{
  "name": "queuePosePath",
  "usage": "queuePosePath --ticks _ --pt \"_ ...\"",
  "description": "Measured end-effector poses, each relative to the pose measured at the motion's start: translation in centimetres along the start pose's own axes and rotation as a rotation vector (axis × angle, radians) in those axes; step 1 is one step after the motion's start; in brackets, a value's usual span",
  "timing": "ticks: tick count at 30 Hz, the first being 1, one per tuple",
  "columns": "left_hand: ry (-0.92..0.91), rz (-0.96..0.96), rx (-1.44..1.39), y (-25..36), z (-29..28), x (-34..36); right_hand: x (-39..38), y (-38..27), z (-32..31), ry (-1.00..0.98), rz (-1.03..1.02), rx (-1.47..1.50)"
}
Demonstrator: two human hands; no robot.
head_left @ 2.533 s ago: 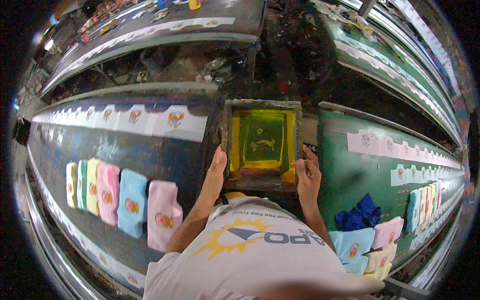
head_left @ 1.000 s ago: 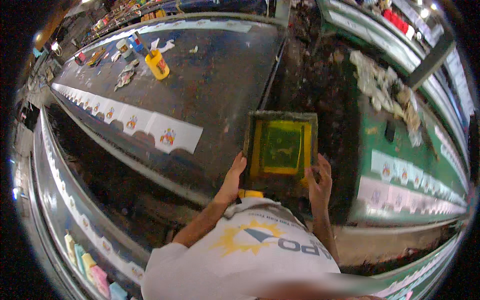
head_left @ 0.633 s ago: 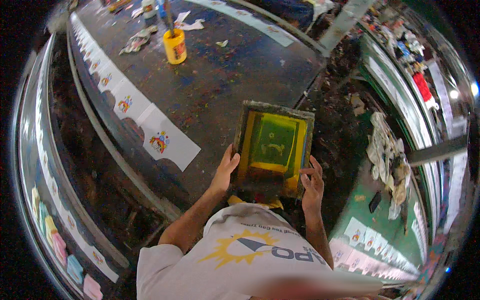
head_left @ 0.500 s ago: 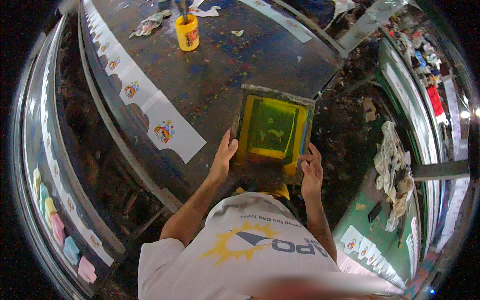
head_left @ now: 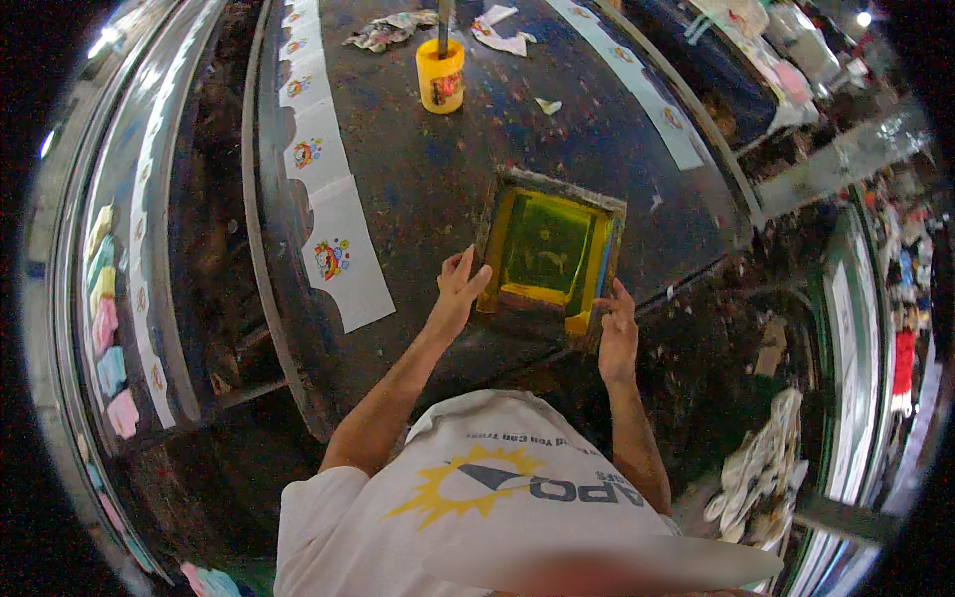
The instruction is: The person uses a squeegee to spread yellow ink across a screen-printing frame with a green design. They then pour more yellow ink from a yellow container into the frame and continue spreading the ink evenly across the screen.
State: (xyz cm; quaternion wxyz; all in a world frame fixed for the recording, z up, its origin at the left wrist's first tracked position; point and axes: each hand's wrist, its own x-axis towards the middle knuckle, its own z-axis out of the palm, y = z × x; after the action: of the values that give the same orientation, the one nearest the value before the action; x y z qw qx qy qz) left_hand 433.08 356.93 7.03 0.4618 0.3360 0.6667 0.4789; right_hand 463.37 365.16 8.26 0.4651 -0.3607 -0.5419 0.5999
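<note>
A wooden screen-printing frame [head_left: 549, 251] with yellow mesh lies low over a dark, paint-spattered table [head_left: 428, 189], near its front edge. My right hand [head_left: 618, 334] grips the frame's near right corner. My left hand [head_left: 457, 290] is at the frame's left edge with its fingers spread upward and its thumb touching the wood. A row of white cut pieces with colourful prints [head_left: 331, 257] lies to the left of my left hand.
A yellow paint pot [head_left: 440, 76] with a stick in it stands at the table's far side, with crumpled rags [head_left: 386, 30] behind it. Another strip of printed white pieces [head_left: 647, 92] runs at the right. Pastel garments [head_left: 103, 326] line a rack at far left. A pale rag pile [head_left: 758, 476] sits lower right.
I have turned, carrying the frame from one table toward the dark table with the yellow pot. The frame has come down near its edge, and my left hand's fingers have opened.
</note>
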Motion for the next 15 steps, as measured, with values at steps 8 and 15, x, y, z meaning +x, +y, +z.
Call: queuePosePath --ticks 8,15 --pt "0.149 0.013 -0.038 -1.0 6.0 4.0 7.5 1.8 -7.0 -0.202 0.178 0.009" --pt "0.276 0.058 0.123 -1.2 7.7 5.2 10.5 2.8 -9.5 -0.273 0.144 -0.170"
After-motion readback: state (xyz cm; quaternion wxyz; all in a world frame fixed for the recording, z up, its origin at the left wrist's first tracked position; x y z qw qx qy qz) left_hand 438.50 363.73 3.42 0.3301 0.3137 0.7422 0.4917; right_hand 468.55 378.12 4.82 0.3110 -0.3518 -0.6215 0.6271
